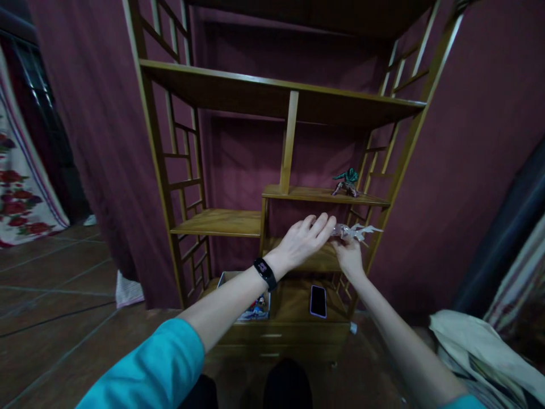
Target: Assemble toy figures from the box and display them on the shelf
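Both my hands are raised together in front of the shelf unit's right side. My right hand (348, 254) grips a whitish, partly clear figurine-like piece (355, 231) from below; its thin branching spikes point to the right. My left hand (307, 236) has curled fingers at the left end of that piece, and its fingertips are partly hidden behind the hand's back. A dark band is on my left wrist. On the shelf just above stands a green and reddish action figure (348, 183) in a crouching pose.
An open box (267, 309) of small colourful items sits on the low cabinet top, partly behind my left forearm. Right of it lies a phone (318, 301). A wooden upright (289, 142) divides the shelves. A pale cloth bag (472, 341) is at the lower right.
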`<act>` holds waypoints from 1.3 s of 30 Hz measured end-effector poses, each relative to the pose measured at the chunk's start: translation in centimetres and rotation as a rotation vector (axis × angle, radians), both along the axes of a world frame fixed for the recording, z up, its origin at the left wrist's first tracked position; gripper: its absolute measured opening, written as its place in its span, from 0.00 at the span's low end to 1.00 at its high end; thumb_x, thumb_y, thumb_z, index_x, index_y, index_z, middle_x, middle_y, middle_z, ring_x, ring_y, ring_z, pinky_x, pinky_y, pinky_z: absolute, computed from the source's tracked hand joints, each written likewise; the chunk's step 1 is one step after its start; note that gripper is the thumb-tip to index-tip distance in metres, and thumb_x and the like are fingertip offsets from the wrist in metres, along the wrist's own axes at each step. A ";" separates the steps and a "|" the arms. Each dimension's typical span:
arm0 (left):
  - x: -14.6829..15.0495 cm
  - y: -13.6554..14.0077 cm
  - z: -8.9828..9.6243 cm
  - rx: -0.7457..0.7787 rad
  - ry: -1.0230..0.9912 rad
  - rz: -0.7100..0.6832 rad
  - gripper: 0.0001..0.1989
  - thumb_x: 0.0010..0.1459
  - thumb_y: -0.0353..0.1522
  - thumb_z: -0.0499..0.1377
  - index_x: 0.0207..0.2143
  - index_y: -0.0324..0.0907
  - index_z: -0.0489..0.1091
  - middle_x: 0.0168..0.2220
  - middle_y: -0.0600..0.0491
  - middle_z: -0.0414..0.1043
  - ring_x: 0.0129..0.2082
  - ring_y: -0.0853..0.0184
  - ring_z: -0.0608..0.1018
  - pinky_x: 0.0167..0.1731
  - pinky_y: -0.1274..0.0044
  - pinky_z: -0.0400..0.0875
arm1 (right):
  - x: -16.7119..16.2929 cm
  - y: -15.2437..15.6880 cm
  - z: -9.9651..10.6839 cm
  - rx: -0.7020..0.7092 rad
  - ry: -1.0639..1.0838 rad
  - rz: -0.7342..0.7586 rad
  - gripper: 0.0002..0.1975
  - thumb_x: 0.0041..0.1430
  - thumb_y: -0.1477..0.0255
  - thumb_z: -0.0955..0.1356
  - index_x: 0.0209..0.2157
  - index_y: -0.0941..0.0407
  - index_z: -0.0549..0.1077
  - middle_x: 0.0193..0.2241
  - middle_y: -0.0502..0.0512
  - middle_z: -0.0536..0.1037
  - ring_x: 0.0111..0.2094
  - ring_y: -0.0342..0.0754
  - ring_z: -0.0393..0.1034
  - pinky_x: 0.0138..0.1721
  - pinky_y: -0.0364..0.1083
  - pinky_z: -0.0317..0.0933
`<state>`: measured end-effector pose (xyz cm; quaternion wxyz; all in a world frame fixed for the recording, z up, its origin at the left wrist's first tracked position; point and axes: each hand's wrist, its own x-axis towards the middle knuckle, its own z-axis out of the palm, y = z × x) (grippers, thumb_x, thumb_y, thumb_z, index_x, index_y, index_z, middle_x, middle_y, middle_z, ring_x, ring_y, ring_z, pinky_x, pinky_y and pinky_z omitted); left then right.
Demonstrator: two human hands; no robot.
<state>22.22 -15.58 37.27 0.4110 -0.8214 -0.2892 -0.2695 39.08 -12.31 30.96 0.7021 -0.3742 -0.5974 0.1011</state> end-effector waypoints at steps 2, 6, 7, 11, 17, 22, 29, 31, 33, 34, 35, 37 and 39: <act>-0.2 -0.2 -0.7 -0.020 0.013 0.014 0.25 0.60 0.27 0.47 0.61 0.40 0.52 0.60 0.42 0.58 0.51 0.63 0.69 0.43 0.75 0.70 | -0.4 -0.6 -0.6 -0.053 0.007 0.001 0.10 0.47 0.69 0.67 0.31 0.58 0.75 0.30 0.55 0.79 0.33 0.50 0.71 0.40 0.50 0.64; -0.6 -0.5 -1.9 -0.040 0.049 0.045 0.26 0.61 0.27 0.46 0.61 0.40 0.50 0.61 0.41 0.55 0.49 0.63 0.71 0.42 0.75 0.70 | -0.9 -1.5 -2.0 -0.142 -0.024 -0.049 0.10 0.47 0.67 0.67 0.29 0.59 0.76 0.27 0.55 0.78 0.29 0.50 0.70 0.37 0.50 0.65; -0.6 -0.6 -2.1 -0.044 0.056 0.055 0.25 0.61 0.27 0.46 0.61 0.39 0.50 0.61 0.41 0.54 0.48 0.64 0.71 0.42 0.75 0.70 | -1.0 -1.6 -2.3 -0.149 -0.036 -0.051 0.10 0.47 0.67 0.67 0.29 0.59 0.76 0.27 0.55 0.79 0.29 0.50 0.70 0.37 0.50 0.65; -0.9 -1.1 -2.5 -0.068 0.057 0.083 0.25 0.61 0.26 0.45 0.62 0.39 0.50 0.62 0.41 0.54 0.47 0.64 0.71 0.41 0.74 0.70 | -1.6 -1.6 -3.0 -0.134 -0.027 0.006 0.12 0.49 0.66 0.67 0.33 0.58 0.76 0.31 0.56 0.79 0.33 0.51 0.71 0.40 0.51 0.65; -1.5 -1.3 -3.2 -0.138 -0.020 0.080 0.26 0.60 0.26 0.46 0.62 0.40 0.50 0.62 0.43 0.54 0.47 0.64 0.71 0.42 0.74 0.70 | -2.4 -1.5 -3.9 -0.139 0.027 0.085 0.12 0.50 0.65 0.68 0.33 0.58 0.76 0.34 0.56 0.79 0.35 0.51 0.72 0.42 0.52 0.65; -2.1 -1.3 -3.9 -0.197 -0.085 0.071 0.28 0.59 0.26 0.47 0.62 0.40 0.48 0.63 0.43 0.53 0.49 0.64 0.70 0.45 0.74 0.68 | -2.6 -1.4 -4.6 -0.158 0.017 0.121 0.13 0.49 0.64 0.69 0.34 0.58 0.76 0.35 0.56 0.79 0.38 0.52 0.72 0.46 0.53 0.63; -2.7 -1.7 -5.1 -0.216 -0.093 0.078 0.27 0.59 0.26 0.47 0.62 0.40 0.49 0.63 0.43 0.52 0.49 0.64 0.70 0.46 0.74 0.67 | -3.9 -1.8 -6.0 -0.171 0.079 0.165 0.14 0.50 0.64 0.69 0.36 0.58 0.76 0.38 0.57 0.79 0.40 0.51 0.72 0.47 0.53 0.63; -3.1 -1.8 -5.8 -0.227 -0.092 0.093 0.27 0.59 0.26 0.46 0.62 0.39 0.49 0.63 0.42 0.53 0.49 0.63 0.70 0.46 0.73 0.67 | -4.6 -2.1 -6.9 -0.200 0.091 0.193 0.15 0.50 0.64 0.69 0.37 0.58 0.76 0.38 0.57 0.79 0.40 0.51 0.72 0.48 0.53 0.63; -3.5 -1.9 -6.6 -0.237 -0.079 0.106 0.27 0.60 0.26 0.46 0.62 0.38 0.49 0.62 0.42 0.53 0.48 0.63 0.70 0.45 0.72 0.68 | -5.4 -2.4 -7.8 -0.238 0.121 0.219 0.15 0.49 0.63 0.69 0.37 0.58 0.75 0.38 0.57 0.79 0.40 0.51 0.72 0.48 0.53 0.63; -3.7 -2.0 -7.0 -0.242 -0.073 0.113 0.27 0.60 0.26 0.46 0.62 0.38 0.49 0.62 0.41 0.53 0.48 0.62 0.71 0.44 0.72 0.68 | -5.8 -2.5 -8.3 -0.257 0.142 0.229 0.16 0.49 0.63 0.69 0.37 0.58 0.75 0.38 0.57 0.79 0.40 0.51 0.73 0.47 0.53 0.64; -3.9 -2.0 -7.3 -0.248 -0.070 0.122 0.27 0.60 0.26 0.46 0.61 0.38 0.49 0.62 0.41 0.53 0.48 0.62 0.71 0.44 0.72 0.68 | -6.2 -2.7 -8.7 -0.277 0.158 0.241 0.16 0.49 0.63 0.69 0.37 0.58 0.75 0.38 0.57 0.79 0.40 0.51 0.73 0.47 0.53 0.64; -4.3 -2.1 -8.1 -0.261 -0.068 0.143 0.27 0.59 0.26 0.46 0.61 0.38 0.50 0.62 0.41 0.54 0.47 0.62 0.71 0.44 0.72 0.68 | -6.9 -2.9 -9.7 -0.311 0.172 0.264 0.17 0.49 0.62 0.69 0.38 0.59 0.75 0.38 0.57 0.79 0.40 0.51 0.73 0.47 0.52 0.65; -4.6 -2.1 -8.8 -0.281 -0.073 0.159 0.27 0.59 0.25 0.46 0.61 0.38 0.50 0.62 0.40 0.54 0.47 0.63 0.71 0.43 0.72 0.68 | -7.6 -2.9 -10.6 -0.341 0.186 0.287 0.18 0.49 0.62 0.69 0.39 0.58 0.75 0.38 0.57 0.79 0.40 0.51 0.73 0.46 0.52 0.65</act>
